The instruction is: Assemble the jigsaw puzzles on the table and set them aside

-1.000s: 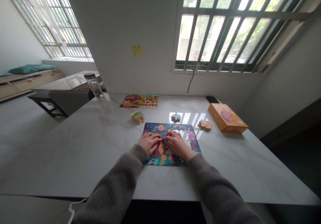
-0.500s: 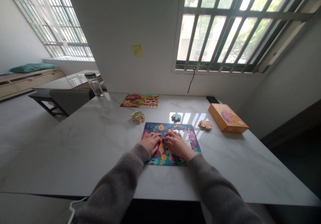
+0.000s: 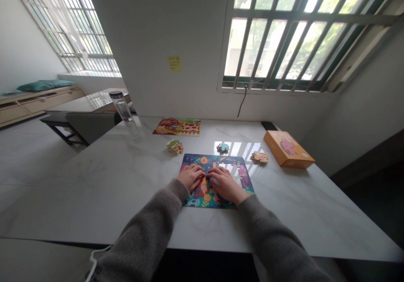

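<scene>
A colourful jigsaw puzzle (image 3: 206,200), partly filled, lies flat on the table in front of me. Over its left half rests my left hand (image 3: 191,176), fingers bent and close together. My right hand (image 3: 227,185) comes in from the other side, its fingers curled down onto the middle of the puzzle. Between the two sets of fingertips is a small dark puzzle piece (image 3: 207,176), mostly covered by them. Part of the puzzle's upper right shows pale, with no picture, inside a border of joined pieces.
Behind the puzzle lie a green-and-orange pile of pieces (image 3: 174,147), a light blue pile (image 3: 222,147) and a pinkish pile (image 3: 259,158). A farm picture board (image 3: 176,127), a glass bottle (image 3: 122,107), an orange box (image 3: 288,149) and a black flat object (image 3: 269,126) stand farther out.
My view has shifted slightly. Both hands stay on the puzzle; their fingertips have moved only a little around the middle, and the orange spot between them now looks dark.
</scene>
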Demonstrator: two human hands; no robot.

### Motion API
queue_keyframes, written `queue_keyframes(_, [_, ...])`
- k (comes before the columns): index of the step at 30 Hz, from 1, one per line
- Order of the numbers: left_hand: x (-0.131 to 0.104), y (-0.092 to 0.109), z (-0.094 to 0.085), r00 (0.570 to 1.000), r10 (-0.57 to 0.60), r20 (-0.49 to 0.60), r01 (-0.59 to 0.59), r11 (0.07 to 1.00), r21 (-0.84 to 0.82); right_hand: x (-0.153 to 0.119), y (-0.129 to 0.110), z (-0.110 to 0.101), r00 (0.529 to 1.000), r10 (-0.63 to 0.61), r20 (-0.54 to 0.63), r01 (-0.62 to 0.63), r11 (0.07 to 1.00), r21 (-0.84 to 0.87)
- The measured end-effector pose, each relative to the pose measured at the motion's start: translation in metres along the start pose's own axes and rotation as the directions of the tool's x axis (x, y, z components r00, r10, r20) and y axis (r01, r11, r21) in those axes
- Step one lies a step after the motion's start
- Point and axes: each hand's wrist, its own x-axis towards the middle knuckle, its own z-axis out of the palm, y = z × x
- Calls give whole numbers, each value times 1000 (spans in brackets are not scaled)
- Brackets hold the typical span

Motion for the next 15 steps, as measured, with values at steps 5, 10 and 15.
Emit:
queue_keyframes(5, [-3, 0, 4, 1000, -4, 12, 4, 1000, -3, 0, -1, 1, 1000, -8, -5, 8, 1000, 18])
queue_keyframes(10, [-4, -1, 6, 1000, -7, -4, 7, 1000, -12, 6, 10, -5, 979, 14, -204, -5, 999, 44])
queue_keyframes(15, [-3, 2, 4, 1000, 5, -9, -5, 1000, 21, 15, 44, -23, 947, 187, -262, -200, 980, -20])
